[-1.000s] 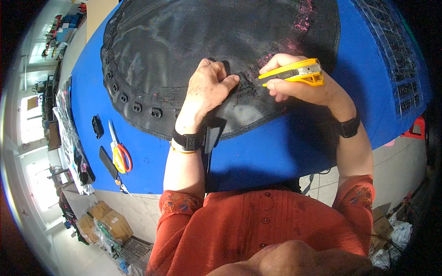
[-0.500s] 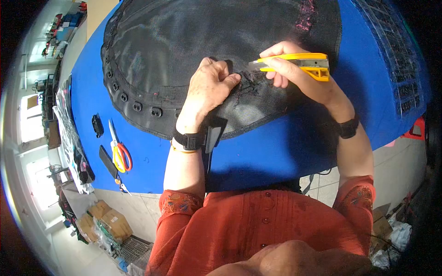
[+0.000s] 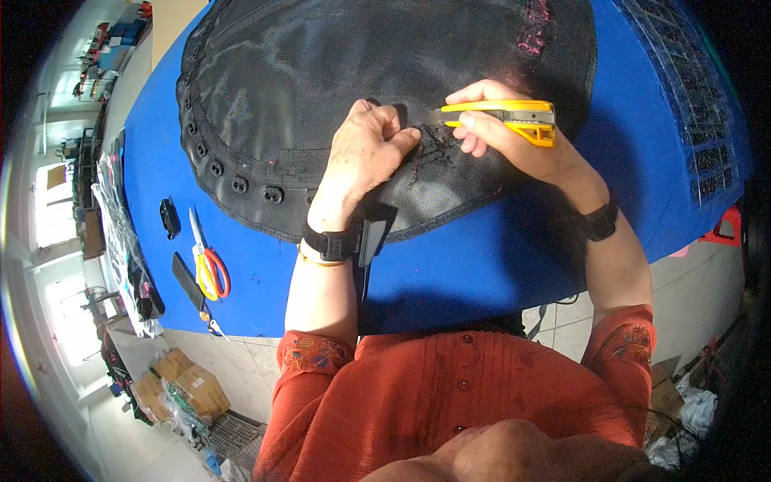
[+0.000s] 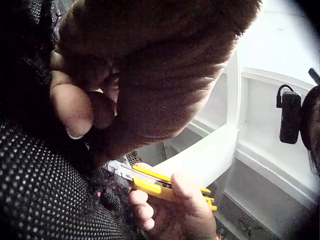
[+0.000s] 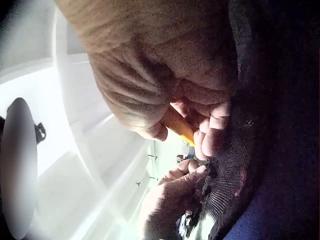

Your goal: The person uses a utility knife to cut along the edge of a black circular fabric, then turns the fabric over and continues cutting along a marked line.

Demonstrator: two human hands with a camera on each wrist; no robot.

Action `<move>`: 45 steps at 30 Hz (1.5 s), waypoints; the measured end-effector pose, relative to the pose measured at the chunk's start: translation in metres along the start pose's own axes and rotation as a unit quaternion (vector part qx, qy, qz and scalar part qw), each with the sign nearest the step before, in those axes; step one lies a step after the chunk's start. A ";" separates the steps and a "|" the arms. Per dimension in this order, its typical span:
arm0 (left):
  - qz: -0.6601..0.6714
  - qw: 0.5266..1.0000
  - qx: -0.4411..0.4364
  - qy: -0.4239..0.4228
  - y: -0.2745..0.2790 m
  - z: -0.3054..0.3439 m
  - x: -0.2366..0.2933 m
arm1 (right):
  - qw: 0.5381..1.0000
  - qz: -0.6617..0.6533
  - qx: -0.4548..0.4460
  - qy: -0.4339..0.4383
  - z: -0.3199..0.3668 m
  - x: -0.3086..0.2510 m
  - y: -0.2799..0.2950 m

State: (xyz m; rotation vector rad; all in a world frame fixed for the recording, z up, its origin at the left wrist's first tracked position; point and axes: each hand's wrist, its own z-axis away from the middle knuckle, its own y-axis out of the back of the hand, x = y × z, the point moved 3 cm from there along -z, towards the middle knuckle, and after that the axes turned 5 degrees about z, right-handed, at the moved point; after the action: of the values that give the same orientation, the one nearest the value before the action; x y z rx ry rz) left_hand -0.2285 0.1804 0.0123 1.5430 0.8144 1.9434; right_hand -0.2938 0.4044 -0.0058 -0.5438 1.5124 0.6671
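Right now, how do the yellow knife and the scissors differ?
The knife is in the right hand; the scissors lie on the blue table. The knife's handle is mostly yellow; the scissors have one yellow handle and one red. Both have metal blades.

The red buttoned top has embroidered sleeves; wrist straps are black.

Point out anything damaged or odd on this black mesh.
Ragged black threads lie on the mesh near the yellow cutter, looking frayed; farther up, a rough pink streak breaks the mostly black surface.
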 end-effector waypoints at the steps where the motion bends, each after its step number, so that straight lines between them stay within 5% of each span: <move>1: -0.003 1.000 -0.001 -0.002 0.000 0.000 0.000 | 1.000 0.002 -0.001 -0.003 0.000 0.000 0.000; 26: -0.004 1.000 0.002 0.005 -0.001 -0.002 -0.004 | 0.991 0.037 -0.112 -0.057 0.016 -0.025 0.014; 45: 0.020 1.000 -0.011 -0.003 -0.002 -0.002 -0.005 | 0.997 0.029 -0.060 -0.035 0.008 -0.018 0.012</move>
State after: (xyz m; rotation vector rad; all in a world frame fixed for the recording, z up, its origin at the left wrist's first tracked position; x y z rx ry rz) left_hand -0.2293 0.1774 0.0073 1.5630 0.7628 1.9679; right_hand -0.2952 0.4173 0.0131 -0.5636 1.4321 0.8176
